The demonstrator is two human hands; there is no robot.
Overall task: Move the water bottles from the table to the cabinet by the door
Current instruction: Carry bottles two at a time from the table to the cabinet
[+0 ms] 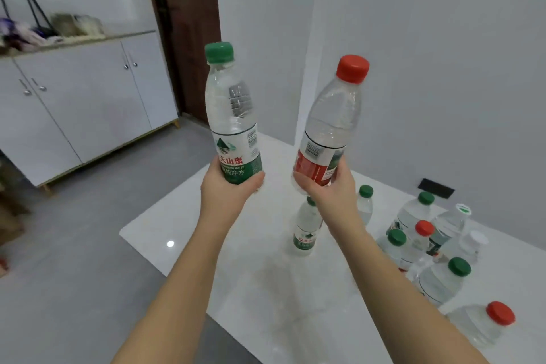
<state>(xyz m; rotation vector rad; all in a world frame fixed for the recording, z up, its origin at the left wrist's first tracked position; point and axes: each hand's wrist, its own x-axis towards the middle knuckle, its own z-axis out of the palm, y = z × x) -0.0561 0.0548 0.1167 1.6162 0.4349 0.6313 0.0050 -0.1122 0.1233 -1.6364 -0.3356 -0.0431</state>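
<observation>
Left hand (227, 189) fingers wrapped round green-capped bottle (233, 118), right hand (331, 189) round red-capped bottle (331, 124); both lifted off bench (177, 224), likely for cabinet (88, 103).

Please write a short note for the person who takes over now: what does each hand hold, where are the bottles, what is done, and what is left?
Left hand grips a green-capped bottle at its label, upright, raised above the table.
Right hand grips a red-capped bottle low on its body, slightly tilted, also raised.
Done: these two are picked up. No bottle shows on the cabinet top.
Left: carry both to the cabinet beside the door, then fetch the remaining bottles, about nine, on the table's right side.
</observation>
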